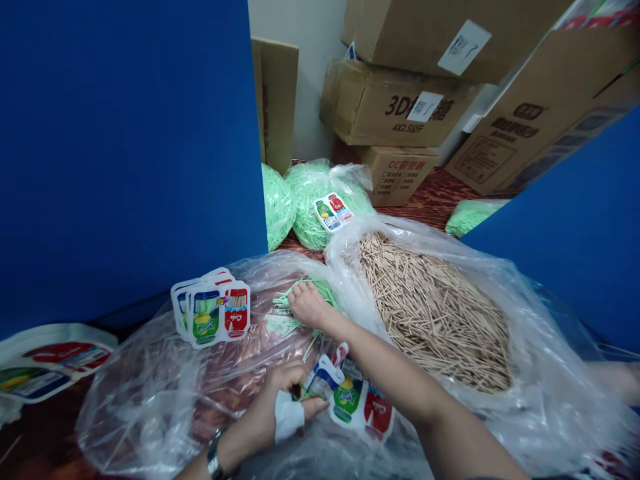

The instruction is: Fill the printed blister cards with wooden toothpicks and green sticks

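Observation:
My left hand (pixel 290 397), with a white wrap on it and a watch at the wrist, is closed on a Sprite-and-Cola card pouch (pixel 323 377). My right hand (pixel 307 303) reaches into a small heap of green sticks (pixel 285 323) on clear plastic, its fingers curled over them; how many it grips is hidden. Just right of my left hand, partly under my right forearm, lies another printed pouch (pixel 347 400). A stack of such pouches (pixel 205 320) rests on the plastic to the left. On the right, a large open clear bag holds many brown sticks (pixel 435 307).
Tied bags of green sticks (pixel 313 200) stand behind, one with a pouch on top. Blue panels (pixel 130 147) rise at both sides. Cardboard boxes (pixel 395 100) are stacked at the back. More printed pieces (pixel 55 360) lie at the far left. A blurred arm (pixel 615 380) shows at the right edge.

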A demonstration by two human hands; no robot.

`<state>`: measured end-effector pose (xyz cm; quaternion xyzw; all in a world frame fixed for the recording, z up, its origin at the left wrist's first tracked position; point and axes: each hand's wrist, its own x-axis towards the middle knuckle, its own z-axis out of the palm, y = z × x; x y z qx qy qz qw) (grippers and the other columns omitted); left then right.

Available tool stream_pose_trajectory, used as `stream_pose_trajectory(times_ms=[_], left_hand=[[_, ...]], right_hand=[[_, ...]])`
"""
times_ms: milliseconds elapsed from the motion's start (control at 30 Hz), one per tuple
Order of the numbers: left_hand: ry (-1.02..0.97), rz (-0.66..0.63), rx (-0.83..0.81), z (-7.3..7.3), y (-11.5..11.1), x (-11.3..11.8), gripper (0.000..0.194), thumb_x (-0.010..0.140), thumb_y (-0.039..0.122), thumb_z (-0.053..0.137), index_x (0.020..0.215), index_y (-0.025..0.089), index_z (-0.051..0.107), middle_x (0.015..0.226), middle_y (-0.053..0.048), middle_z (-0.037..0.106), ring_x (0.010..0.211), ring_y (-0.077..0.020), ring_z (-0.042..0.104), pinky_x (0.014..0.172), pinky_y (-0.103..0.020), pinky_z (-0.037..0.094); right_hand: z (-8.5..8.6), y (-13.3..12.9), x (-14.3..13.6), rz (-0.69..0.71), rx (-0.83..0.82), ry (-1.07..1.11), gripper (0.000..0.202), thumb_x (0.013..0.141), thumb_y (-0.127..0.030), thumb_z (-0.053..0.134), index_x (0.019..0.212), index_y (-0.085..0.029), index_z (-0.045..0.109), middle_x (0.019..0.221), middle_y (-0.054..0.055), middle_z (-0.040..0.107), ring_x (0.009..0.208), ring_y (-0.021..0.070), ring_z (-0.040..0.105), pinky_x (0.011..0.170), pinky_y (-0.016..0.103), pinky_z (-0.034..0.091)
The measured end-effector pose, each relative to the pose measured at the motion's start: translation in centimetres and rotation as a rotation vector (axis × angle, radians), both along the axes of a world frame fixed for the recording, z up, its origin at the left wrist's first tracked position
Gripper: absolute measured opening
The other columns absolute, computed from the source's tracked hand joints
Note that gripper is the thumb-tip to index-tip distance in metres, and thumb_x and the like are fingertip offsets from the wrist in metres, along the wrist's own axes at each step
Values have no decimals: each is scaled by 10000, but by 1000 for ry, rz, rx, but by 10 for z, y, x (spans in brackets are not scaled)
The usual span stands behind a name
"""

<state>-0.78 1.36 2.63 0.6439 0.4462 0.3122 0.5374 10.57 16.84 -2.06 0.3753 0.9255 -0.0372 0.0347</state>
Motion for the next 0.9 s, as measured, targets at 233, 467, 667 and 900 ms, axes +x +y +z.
stream_pose_trajectory(times_ms=[233,467,667,900], left_hand=[[6,0,-18,-2,1,-1,341,750,271,666,555,173,403,616,33,441,585,-110,391,537,-224,289],[-68,25,-117,-6,0,1,257,792,276,640,611,156,502,614,33,443,577,-107,376,539,-227,303],[-67,60,-123,-16,1,-4,207,832,310,617,725,134,594,650,19,474,601,-113,394,552,-229,318],[68,245,75,-21,11,-7,241,802,292,642,656,164,498,633,31,451,589,-114,395,536,-219,316]], right_hand=[[27,-2,38,-94,-171,231,217,965,-239,328,985,-142,522,882,67,644,822,161,582,769,293,441],[22,-10,47,-416,-860,1255,336,873,-547,465,839,-213,469,700,-25,579,659,131,595,655,278,477],[29,-12,42,-527,-1078,1495,431,707,-573,665,852,-201,501,717,-28,577,610,124,587,580,264,470],[71,-22,49,-513,-989,1624,420,761,-542,639,962,-219,462,725,-32,557,666,153,629,623,296,491]])
